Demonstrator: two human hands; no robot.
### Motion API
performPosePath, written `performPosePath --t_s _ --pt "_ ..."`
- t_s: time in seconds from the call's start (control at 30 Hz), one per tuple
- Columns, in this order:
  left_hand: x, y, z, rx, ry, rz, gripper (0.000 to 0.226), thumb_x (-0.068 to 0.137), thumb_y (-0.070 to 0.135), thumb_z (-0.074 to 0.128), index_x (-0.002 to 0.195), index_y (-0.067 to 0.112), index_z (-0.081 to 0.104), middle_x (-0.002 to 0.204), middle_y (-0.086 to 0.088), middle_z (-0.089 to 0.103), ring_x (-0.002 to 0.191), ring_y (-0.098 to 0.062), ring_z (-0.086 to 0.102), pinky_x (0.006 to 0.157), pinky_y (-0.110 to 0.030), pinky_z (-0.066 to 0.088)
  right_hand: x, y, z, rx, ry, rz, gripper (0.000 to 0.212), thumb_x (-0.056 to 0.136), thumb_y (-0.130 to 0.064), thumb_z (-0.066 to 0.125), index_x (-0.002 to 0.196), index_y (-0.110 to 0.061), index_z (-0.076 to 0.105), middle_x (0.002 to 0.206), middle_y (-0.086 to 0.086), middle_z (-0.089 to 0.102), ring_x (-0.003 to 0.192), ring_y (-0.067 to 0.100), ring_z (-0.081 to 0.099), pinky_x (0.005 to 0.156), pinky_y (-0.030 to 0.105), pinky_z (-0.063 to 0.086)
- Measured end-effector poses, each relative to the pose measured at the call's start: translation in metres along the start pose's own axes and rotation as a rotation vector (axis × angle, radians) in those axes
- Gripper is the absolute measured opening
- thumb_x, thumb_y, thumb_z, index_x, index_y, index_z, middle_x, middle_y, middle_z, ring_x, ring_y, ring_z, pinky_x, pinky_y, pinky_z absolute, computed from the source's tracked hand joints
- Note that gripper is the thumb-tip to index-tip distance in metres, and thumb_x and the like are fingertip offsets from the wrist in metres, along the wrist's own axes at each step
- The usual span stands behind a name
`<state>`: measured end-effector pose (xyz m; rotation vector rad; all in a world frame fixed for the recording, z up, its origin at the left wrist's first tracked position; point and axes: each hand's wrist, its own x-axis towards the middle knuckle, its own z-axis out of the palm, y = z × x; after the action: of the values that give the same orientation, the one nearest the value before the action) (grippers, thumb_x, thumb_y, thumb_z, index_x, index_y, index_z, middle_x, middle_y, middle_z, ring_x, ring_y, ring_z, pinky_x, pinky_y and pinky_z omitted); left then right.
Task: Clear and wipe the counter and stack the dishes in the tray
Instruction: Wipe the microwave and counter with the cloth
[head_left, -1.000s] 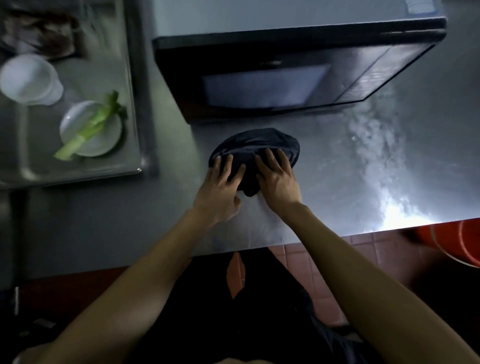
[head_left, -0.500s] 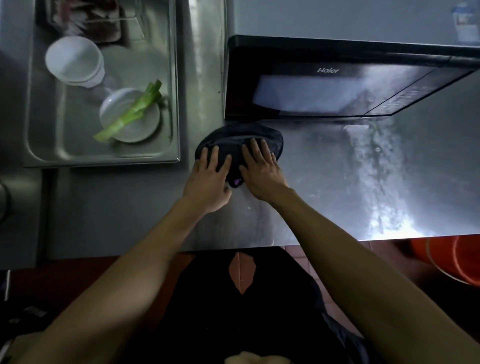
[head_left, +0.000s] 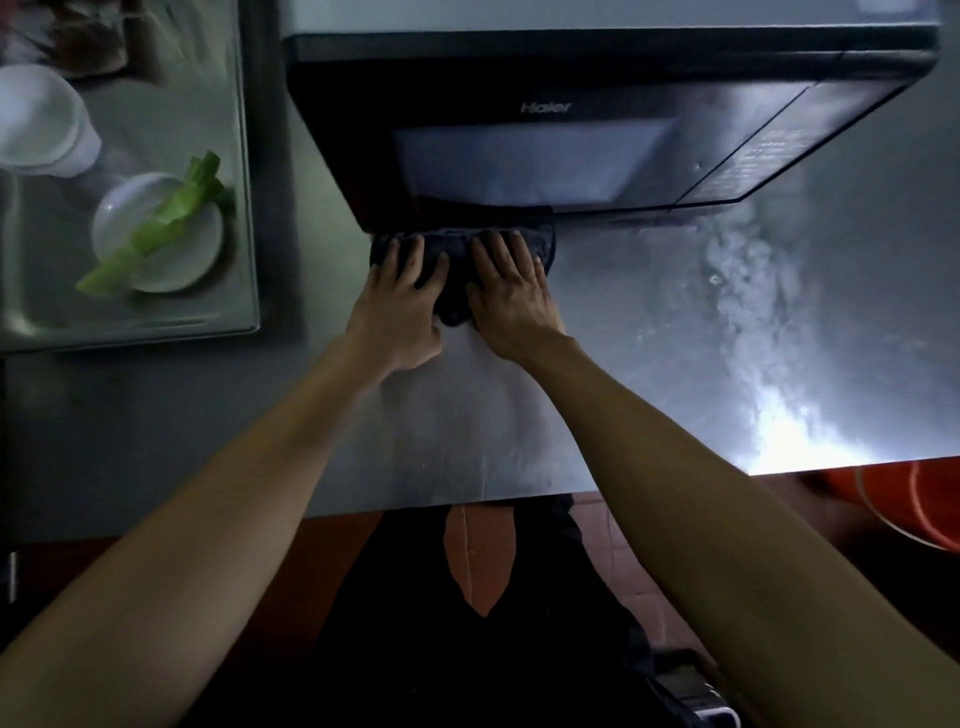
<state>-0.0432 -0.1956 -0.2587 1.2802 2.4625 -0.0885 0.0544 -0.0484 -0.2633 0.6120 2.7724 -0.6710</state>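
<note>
- Left hand (head_left: 402, 306) lies flat on the left part of the cloth (head_left: 457, 249), fingers straight and slightly spread, pressing it down on the counter (head_left: 467, 426); nothing is gripped.
- Right hand (head_left: 511, 291) lies flat on the right part of the cloth, fingers straight and pointing toward the microwave (head_left: 571, 140), pressing in the same way.
- The two hands sit side by side, thumbs close, with a dark fold of cloth showing between them.
- The cloth is dark and bunched; its far edge touches the bottom front edge of the microwave.
- The microwave is black and stands at the back of the counter, its door facing the person.
- To the right of the hands the steel counter shows a pale, streaky smear (head_left: 748, 291) running toward the near edge.
- A steel tray (head_left: 244, 208) sits at the left, well apart from the cloth.
- In the tray a white plate (head_left: 176, 260) carries a green stalk (head_left: 156, 234) laid across it.
- Behind the plate in the tray are stacked white bowls (head_left: 41, 124), tipped on their side.
- An orange tub (head_left: 914, 504) stands on the tiled floor below the counter's right end.
</note>
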Motion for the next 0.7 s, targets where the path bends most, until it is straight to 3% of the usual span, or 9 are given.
performPosePath --t_s 0.1,0.27,0.47,0.7 --pt "0.013 0.032 -0.005 0.003 0.005 0.015 0.088 0.077 0.027 0.063 0.155 0.015 0.024 0.162 -0.019 0.013 0.147 -0.045 0.011 0.118 -0.057 0.019 -0.009 0.033 -0.009 0.02 0.019 0.013 0.06 0.103 -0.04 0.033 0.157 -0.017 0.018 0.166 0.005 0.009 0.153 0.028 -0.004 0.123 0.05 0.006" --pt "0.049 0.105 -0.012 -0.022 -0.075 -0.004 0.085 0.086 0.03 0.056 0.157 0.02 0.01 0.165 -0.012 -0.001 0.15 -0.04 -0.002 0.121 -0.054 0.008 -0.022 0.107 -0.035 0.007 0.026 0.035 0.06 0.104 -0.042 0.03 0.158 -0.02 0.014 0.166 0.002 0.005 0.153 0.027 -0.007 0.123 0.05 0.004" --pt "0.087 0.179 -0.012 -0.011 -0.048 0.052 0.078 0.089 0.026 0.052 0.157 0.019 0.014 0.164 -0.015 0.001 0.149 -0.041 0.0 0.121 -0.053 0.009 -0.04 0.188 -0.066 0.006 0.033 0.08 0.06 0.105 -0.042 0.03 0.158 -0.022 0.013 0.167 0.001 0.004 0.153 0.026 -0.009 0.123 0.048 0.004" --pt "0.091 0.25 -0.021 -0.111 -0.085 -0.032 0.07 0.09 0.026 0.051 0.154 0.027 0.023 0.163 -0.011 0.002 0.148 -0.037 0.003 0.113 -0.05 0.03 -0.057 0.241 -0.08 0.006 0.048 0.088 0.058 0.103 -0.049 0.022 0.155 -0.024 0.028 0.164 0.004 0.016 0.152 0.034 0.001 0.121 0.051 0.014"
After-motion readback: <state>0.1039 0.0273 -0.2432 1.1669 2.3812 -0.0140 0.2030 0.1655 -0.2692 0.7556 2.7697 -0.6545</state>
